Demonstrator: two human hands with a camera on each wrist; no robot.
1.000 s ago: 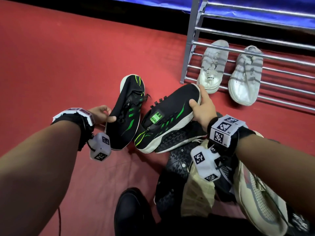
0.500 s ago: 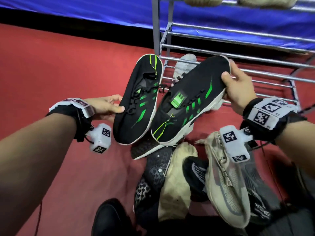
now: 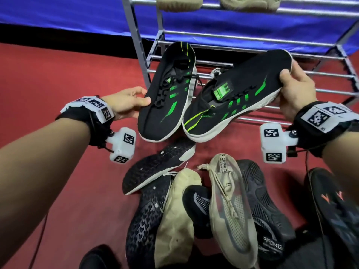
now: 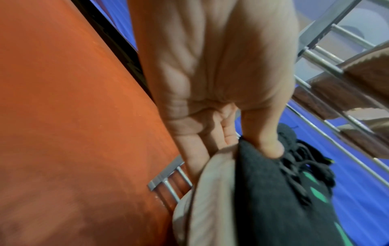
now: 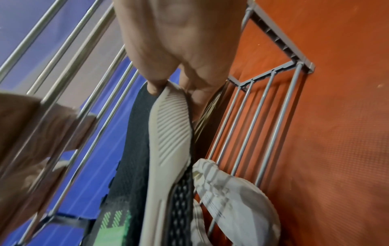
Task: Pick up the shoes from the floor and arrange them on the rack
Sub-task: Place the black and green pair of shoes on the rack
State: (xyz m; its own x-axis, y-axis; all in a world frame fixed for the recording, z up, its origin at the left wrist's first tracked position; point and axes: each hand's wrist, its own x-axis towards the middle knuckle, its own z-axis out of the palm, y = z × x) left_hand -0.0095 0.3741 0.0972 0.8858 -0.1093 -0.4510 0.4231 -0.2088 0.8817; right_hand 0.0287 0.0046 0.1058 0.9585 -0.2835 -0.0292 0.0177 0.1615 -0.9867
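I hold a pair of black sneakers with green stripes and white soles in the air before the metal rack (image 3: 252, 38). My left hand (image 3: 132, 100) grips the toe end of the left sneaker (image 3: 167, 98), thumb on top (image 4: 267, 143) and fingers under the sole. My right hand (image 3: 297, 88) grips the toe end of the right sneaker (image 3: 239, 94), thumb on the upper and fingers beneath the pale ribbed sole (image 5: 170, 129). Both shoes point their heels toward the rack's lower shelves.
Several shoes lie heaped on the red floor below my hands: black soles (image 3: 155, 171), a beige shoe (image 3: 229, 206), another dark shoe (image 3: 334, 206). White shoes (image 5: 235, 196) sit on the bottom shelf. Two beige shoes (image 3: 180, 3) rest on the top shelf. A blue wall stands behind.
Both hands have lifted the black sneakers off the floor pile and carried them up and forward toward the rack. The view has tilted upward, revealing higher shelves.
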